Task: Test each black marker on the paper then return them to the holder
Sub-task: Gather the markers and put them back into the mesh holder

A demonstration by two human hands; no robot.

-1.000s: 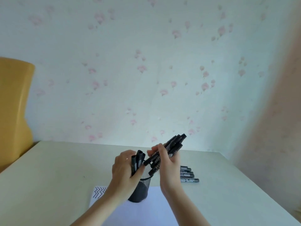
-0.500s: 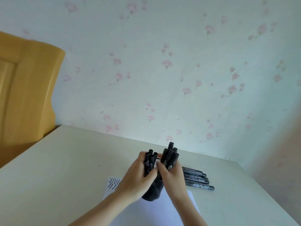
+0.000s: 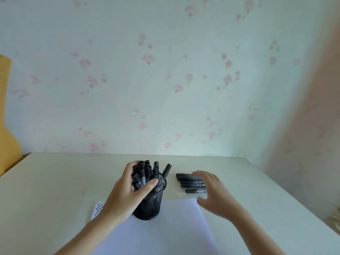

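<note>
Left hand (image 3: 128, 190) grips markers (image 3: 145, 172) bunched in holder (image 3: 149, 207), steadying it; right hand (image 3: 215, 190) spread over loose markers (image 3: 191, 182) (likely next pickup).

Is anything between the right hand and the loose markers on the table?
Nothing visible: the right hand hovers open directly over the row of loose markers lying on the table, right of the holder.
</note>
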